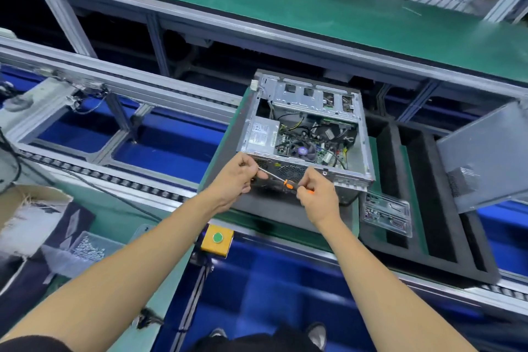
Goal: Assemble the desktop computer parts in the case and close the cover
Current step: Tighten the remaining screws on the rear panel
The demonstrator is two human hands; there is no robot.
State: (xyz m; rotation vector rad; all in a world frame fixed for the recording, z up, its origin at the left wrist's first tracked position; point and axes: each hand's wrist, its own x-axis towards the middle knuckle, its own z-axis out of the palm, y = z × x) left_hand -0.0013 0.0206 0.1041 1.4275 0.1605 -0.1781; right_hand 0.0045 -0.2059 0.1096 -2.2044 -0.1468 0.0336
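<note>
An open grey computer case [307,128] lies on its side on a green pallet, its motherboard, fan and power supply exposed. My right hand [315,194] grips the orange handle of a screwdriver [288,184] in front of the case's rear panel. My left hand [238,177] pinches the metal shaft near its tip, just off the case's near left corner. The grey side cover [483,157] leans upright in the black foam rack to the right.
A black foam rack [428,208] sits right of the case, with a clear packet holding a part [387,213] beside it. A yellow box with a green button [217,238] is on the conveyor rail. A bin of screws [85,248] sits at lower left.
</note>
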